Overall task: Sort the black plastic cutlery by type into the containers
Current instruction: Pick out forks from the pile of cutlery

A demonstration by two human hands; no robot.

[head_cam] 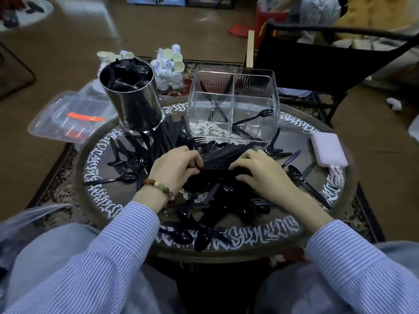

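Black plastic cutlery lies heaped across the round tray table (322, 225). My left hand (174, 168) and my right hand (258, 171) both grip a bundle of black forks (224, 155) above the heap, tines pointing away from me. A metal cylinder (133, 103) at the back left holds black cutlery. A clear divided container (233, 103) at the back middle holds a spoon (254, 117) in its right compartment and a couple of pieces in its left. Loose spoons (297, 174) lie to the right.
A clear lidded box (68, 116) with orange items sits off the table's left edge. Small white cups (167, 69) are stacked behind the cylinder. A white power bank (327, 148) with cable rests at the right rim. A black chair (317, 64) stands behind the table.
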